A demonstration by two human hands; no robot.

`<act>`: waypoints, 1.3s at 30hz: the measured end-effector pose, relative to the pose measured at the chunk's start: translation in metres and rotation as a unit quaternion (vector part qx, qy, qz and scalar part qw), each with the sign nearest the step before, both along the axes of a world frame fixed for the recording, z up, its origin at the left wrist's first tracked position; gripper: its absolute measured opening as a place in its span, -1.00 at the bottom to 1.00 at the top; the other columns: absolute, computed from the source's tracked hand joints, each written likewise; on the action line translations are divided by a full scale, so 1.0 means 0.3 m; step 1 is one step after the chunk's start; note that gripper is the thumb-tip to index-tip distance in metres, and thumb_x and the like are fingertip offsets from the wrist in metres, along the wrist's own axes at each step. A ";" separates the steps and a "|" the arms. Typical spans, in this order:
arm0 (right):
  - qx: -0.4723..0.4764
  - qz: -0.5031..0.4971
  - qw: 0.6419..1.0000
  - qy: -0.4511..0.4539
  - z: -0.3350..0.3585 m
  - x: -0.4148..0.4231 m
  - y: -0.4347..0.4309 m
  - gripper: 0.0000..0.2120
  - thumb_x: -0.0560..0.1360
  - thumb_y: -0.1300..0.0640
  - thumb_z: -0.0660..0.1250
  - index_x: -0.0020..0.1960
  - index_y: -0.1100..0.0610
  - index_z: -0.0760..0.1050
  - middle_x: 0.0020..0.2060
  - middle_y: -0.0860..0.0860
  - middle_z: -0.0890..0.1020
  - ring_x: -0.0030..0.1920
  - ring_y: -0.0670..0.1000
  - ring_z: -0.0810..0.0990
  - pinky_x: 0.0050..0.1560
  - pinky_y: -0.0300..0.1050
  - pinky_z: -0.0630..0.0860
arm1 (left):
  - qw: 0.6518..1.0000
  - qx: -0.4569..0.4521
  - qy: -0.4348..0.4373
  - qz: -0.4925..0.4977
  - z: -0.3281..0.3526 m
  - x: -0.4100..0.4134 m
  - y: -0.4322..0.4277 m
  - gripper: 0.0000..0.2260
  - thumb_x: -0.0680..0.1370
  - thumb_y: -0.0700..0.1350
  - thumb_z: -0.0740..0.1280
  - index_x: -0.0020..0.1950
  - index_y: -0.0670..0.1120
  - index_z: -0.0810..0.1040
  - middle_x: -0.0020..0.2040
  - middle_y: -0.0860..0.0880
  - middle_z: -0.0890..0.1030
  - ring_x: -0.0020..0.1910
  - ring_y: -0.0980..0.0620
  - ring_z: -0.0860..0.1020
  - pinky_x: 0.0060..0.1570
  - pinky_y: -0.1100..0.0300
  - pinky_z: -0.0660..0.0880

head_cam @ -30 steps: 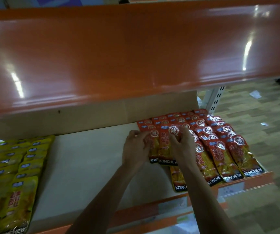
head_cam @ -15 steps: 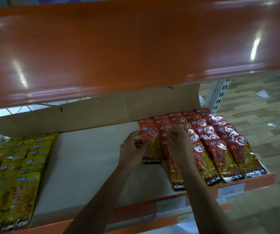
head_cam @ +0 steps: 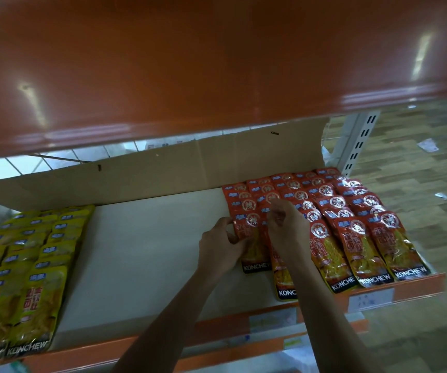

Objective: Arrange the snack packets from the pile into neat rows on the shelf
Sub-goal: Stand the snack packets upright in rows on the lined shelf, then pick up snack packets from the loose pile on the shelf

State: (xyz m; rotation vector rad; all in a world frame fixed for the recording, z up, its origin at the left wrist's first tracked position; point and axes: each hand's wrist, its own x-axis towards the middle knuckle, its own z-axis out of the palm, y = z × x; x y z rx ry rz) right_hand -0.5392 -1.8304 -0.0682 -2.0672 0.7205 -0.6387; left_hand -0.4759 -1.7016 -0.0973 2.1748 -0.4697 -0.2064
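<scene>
- L hand (head_cam: pixel 218 247) pinches left edge of 1 red packet (head_cam: pixel 253 239).
- R hand (head_cam: pixel 288 230) just right, fingers curled; can't tell what it holds.
- Yellow packets (head_cam: pixel 36 251) far left.

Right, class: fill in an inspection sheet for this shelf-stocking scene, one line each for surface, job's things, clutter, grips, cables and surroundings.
Surface: pale shelf board, bare in the middle.
Job's things: red packets in overlapping rows at right; yellow packets in rows at left; one red packet at the red block's left edge.
Clutter: paper scraps on the floor.
Grips: left grip pinches that red packet's left edge; right grip curls its fingers over the next packet, hold unclear.
Cables: nothing seen.
Surroundings: cardboard backing, orange shelf above, wood-pattern floor.
</scene>
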 end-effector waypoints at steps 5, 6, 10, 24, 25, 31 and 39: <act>-0.016 -0.004 1.000 0.001 0.003 0.001 0.009 -0.86 0.53 0.32 0.26 0.06 0.26 0.53 -0.06 0.14 0.63 -0.05 0.11 0.59 -0.04 -0.03 0.55 | 1.000 0.031 -0.007 -0.001 0.007 -0.009 0.001 -0.45 0.40 0.19 0.44 0.33 0.02 0.47 -0.28 0.19 0.53 -0.29 0.26 0.51 -0.28 0.44 0.39; -0.017 -0.005 1.000 -0.002 0.003 0.001 0.012 -0.85 0.53 0.32 0.26 0.07 0.25 0.53 -0.05 0.13 0.63 -0.05 0.09 0.59 -0.02 -0.02 0.54 | 0.999 0.033 -0.008 0.000 0.007 -0.010 0.001 -0.45 0.41 0.20 0.43 0.33 0.01 0.46 -0.27 0.18 0.54 -0.29 0.26 0.51 -0.26 0.41 0.40; -0.026 -0.002 1.000 -0.010 0.002 0.006 0.029 -0.80 0.53 0.32 0.26 0.12 0.20 0.55 0.01 0.08 0.63 0.01 0.05 0.59 -0.02 -0.17 0.49 | 0.997 0.061 -0.033 0.020 0.011 -0.012 0.012 -0.47 0.49 0.21 0.33 0.37 -0.03 0.44 -0.10 0.05 0.67 -0.15 0.12 0.61 -0.09 0.24 0.48; -0.093 0.101 0.991 -0.010 0.027 0.093 0.334 -0.74 0.56 0.27 0.22 0.22 0.20 0.53 0.11 0.12 0.62 0.11 0.11 0.59 0.10 -0.01 0.51 | 0.972 0.108 -0.201 0.055 0.058 0.018 0.302 -0.66 0.58 0.02 0.26 0.32 -0.07 0.50 0.20 -0.04 0.57 0.17 0.00 0.51 0.14 0.13 0.48; -0.091 0.115 0.989 -0.012 0.029 0.103 0.386 -0.72 0.57 0.24 0.23 0.26 0.19 0.52 0.17 0.09 0.61 0.18 0.08 0.56 0.19 -0.01 0.48 | 0.969 0.111 -0.212 0.064 0.066 0.020 0.350 -0.66 0.58 0.01 0.27 0.32 -0.08 0.50 0.21 -0.06 0.57 0.19 -0.03 0.50 0.15 0.11 0.48; -0.098 0.217 0.971 -0.002 0.028 0.155 0.757 -0.69 0.58 0.17 0.22 0.31 0.13 0.49 0.24 0.03 0.57 0.27 0.02 0.50 0.27 -0.19 0.33 | 0.947 0.130 -0.263 0.128 0.120 0.027 0.732 -0.70 0.49 -0.14 0.40 0.19 -0.21 0.57 0.09 -0.18 0.62 0.08 -0.21 0.56 0.02 0.00 0.53; -0.098 0.296 0.950 -0.005 0.019 0.191 1.361 -0.75 0.53 0.19 0.29 0.19 0.19 0.56 0.12 0.13 0.64 0.15 0.15 0.57 0.13 -0.06 0.40 | 0.928 0.177 -0.251 0.212 0.140 0.016 1.341 -0.68 0.49 -0.10 0.36 0.22 -0.14 0.56 0.15 -0.12 0.60 0.14 -0.21 0.51 0.10 -0.04 0.47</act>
